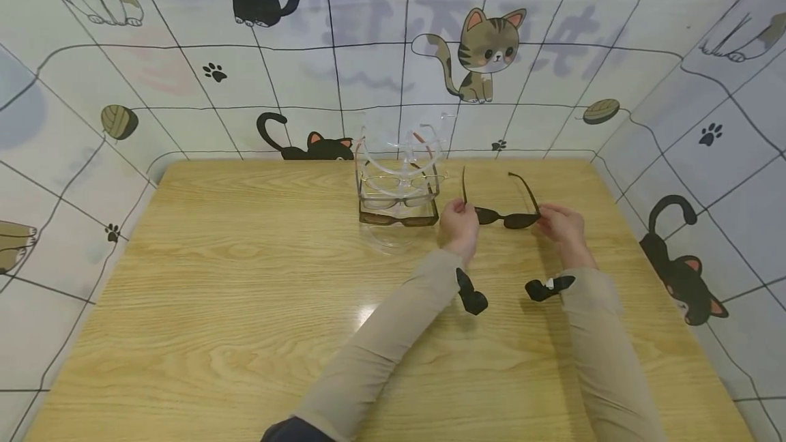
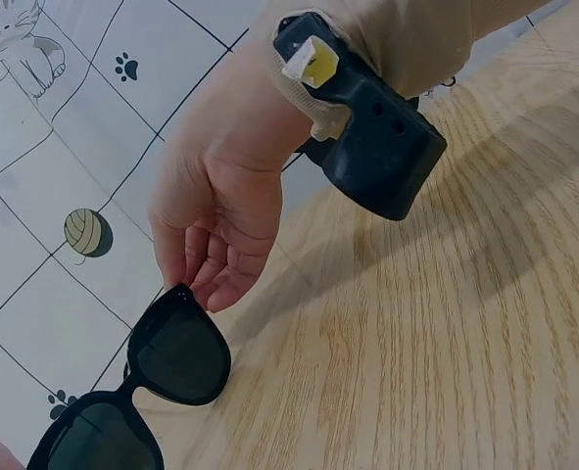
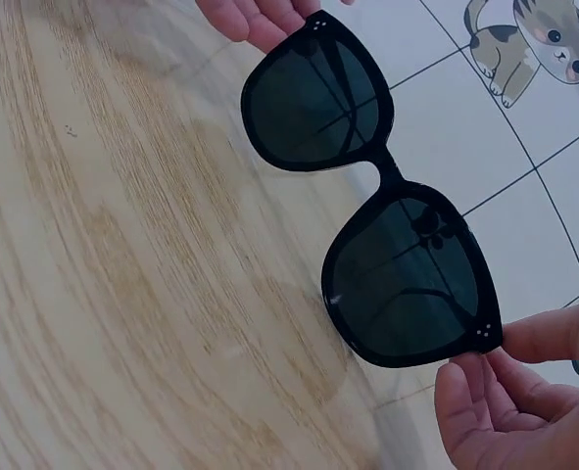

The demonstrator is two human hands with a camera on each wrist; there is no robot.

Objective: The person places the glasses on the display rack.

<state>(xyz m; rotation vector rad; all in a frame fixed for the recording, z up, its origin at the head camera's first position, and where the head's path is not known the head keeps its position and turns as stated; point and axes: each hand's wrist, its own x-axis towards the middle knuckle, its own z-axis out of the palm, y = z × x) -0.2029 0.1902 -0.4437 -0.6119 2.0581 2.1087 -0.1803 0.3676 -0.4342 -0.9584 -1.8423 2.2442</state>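
Observation:
Both hands hold a pair of black sunglasses (image 1: 518, 221) with dark lenses and unfolded temples. At the left end of the frame, near the hinge, my left hand (image 1: 460, 227) pinches it. My right hand (image 1: 561, 226) pinches the opposite hinge corner between thumb and fingers. In the right wrist view the sunglasses (image 3: 402, 274) slant across, the right hand (image 3: 534, 392) at the lower corner and left fingertips (image 3: 260, 20) at the upper one. The left wrist view shows the right hand (image 2: 225, 211) on the frame's corner.
Left of the sunglasses stands a clear display stand (image 1: 393, 247) bearing several glasses, among them a brown-lensed pair (image 1: 399, 221) at the bottom. The wooden table (image 1: 233, 278) meets a cat-patterned sheet (image 1: 368, 80) at its back and sides. Each wrist wears a small black camera (image 1: 471, 295).

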